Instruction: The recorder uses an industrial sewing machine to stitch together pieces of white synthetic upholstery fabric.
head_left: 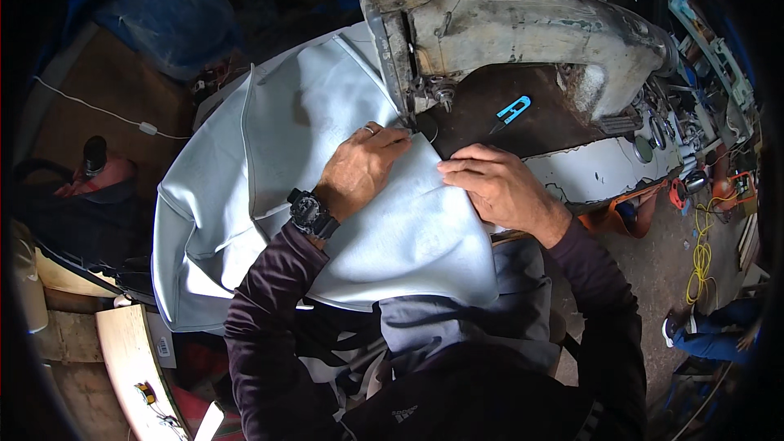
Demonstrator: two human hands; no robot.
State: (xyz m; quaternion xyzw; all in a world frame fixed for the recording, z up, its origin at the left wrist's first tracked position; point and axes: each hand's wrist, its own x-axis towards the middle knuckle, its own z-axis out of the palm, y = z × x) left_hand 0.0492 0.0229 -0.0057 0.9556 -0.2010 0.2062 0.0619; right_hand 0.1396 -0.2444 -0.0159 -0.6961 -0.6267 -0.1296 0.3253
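Observation:
A large sheet of pale grey leatherette (pixel 392 237) with raised seams spreads over the sewing table and down onto my lap. Its edge lies beneath the needle end of a worn, paint-chipped sewing machine (pixel 539 24). My left hand (pixel 359 165), with a ring and a black watch, is closed on the material right beside the presser foot (pixel 411 122). With its fingers together on top, my right hand (pixel 502 188) grips the right edge of the sheet. The thumb and what lies under that edge are hidden. Blue thread snips (pixel 511 113) rest on the dark machine bed.
A chipped white tabletop (pixel 604 170) runs to the right below the machine. Metal parts and tools (pixel 702 98) crowd the far right. A yellow cable (pixel 700 257) lies on the floor, near another person's blue-trousered leg (pixel 714 331). Curved wooden board (pixel 131 359) stands lower left.

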